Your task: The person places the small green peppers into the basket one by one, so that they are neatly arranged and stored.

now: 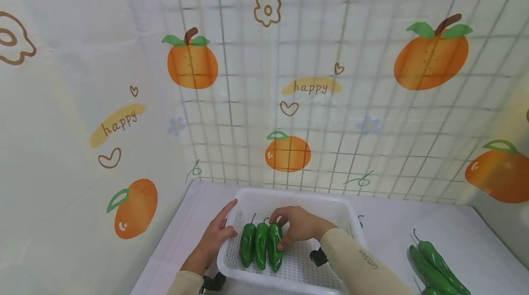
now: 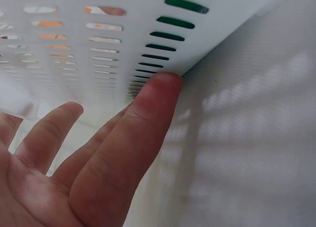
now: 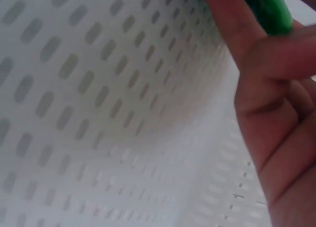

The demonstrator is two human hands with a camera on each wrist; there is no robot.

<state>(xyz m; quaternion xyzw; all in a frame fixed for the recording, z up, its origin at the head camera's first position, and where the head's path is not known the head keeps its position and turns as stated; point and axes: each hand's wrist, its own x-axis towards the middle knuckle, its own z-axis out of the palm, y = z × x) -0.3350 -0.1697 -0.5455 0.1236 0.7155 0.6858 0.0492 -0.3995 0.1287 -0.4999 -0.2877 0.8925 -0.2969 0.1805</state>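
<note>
Three green chili peppers lie side by side at the left of a white perforated plastic basket (image 1: 241, 275). They are a left pepper (image 1: 247, 247), a middle pepper (image 1: 261, 247) and a right pepper (image 1: 275, 253). My right hand (image 1: 301, 227) reaches in from the right and pinches the right pepper between thumb and fingers near its stem half. In the right wrist view part of that green pepper (image 3: 274, 12) shows by the fingers. Extended fingers of my left hand (image 1: 212, 241) rest along the basket's left side; the left wrist view has a fingertip low against the slotted wall (image 2: 126, 42).
More green peppers (image 1: 438, 267) lie in a pile on the white table (image 1: 384, 240), to the right of the basket. Behind the table hangs a pale curtain (image 1: 244, 116) printed with oranges, with a wire grid showing through. Dark wrist-camera mounts sit at both wrists.
</note>
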